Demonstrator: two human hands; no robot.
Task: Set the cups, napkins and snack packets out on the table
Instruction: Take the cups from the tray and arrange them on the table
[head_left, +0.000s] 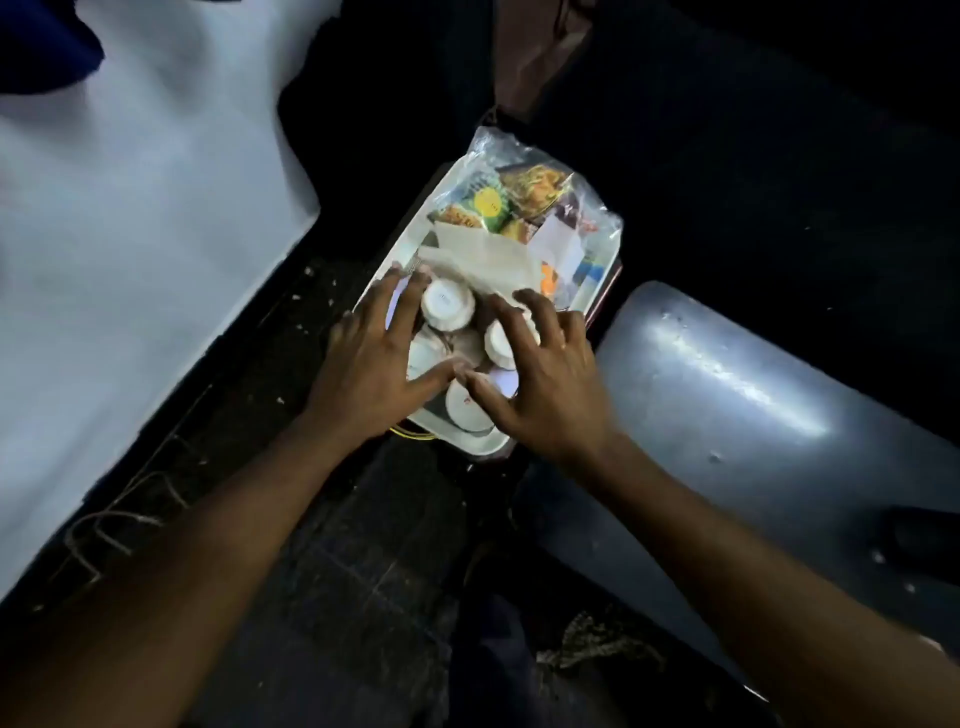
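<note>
A white tray (480, 446) sits low on the dark floor, wrapped partly in clear plastic. Several upturned white cups (447, 304) crowd its near end. Beige napkins (483, 260) lie across the middle, and colourful snack packets (511, 200) fill the far end. My left hand (376, 364) rests spread over the cups on the left side, fingers reaching round them. My right hand (545, 379) spreads over the cups on the right, thumb tip meeting the left thumb. Neither hand has lifted a cup; whether the fingers grip them I cannot tell.
A table with a white cloth (130, 249) fills the left side, its edge running diagonally. A grey plastic chair seat (753, 405) stands right of the tray. The floor between them is dark and littered with small scraps.
</note>
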